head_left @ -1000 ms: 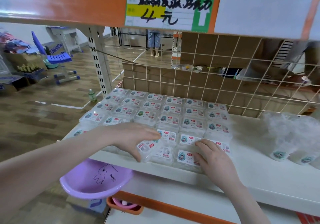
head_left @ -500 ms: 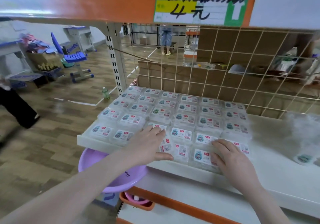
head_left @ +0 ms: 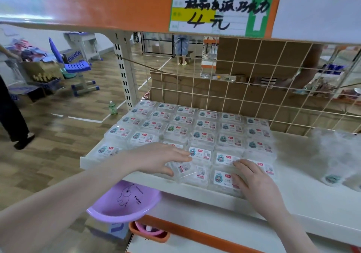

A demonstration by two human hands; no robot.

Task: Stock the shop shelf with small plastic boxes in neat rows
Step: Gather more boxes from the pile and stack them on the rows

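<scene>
A purple basin (head_left: 125, 204) sits under the shelf edge beside an orange tray (head_left: 148, 233), a handwritten price tag (head_left: 220, 14) hangs overhead, and a green bottle (head_left: 113, 108), blue chair (head_left: 76, 65) and cardboard box (head_left: 42, 73) occupy the wooden floor (head_left: 58, 135).

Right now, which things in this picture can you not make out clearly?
Head view only:
- Boxes under the left hand: their labels are covered.
- Box under the right hand: label half covered.
- Bag at right: blurred and cut off by the edge, contents unclear.
- Box labels: text too small to read.
- Person at left: cut off by the edge.
</scene>
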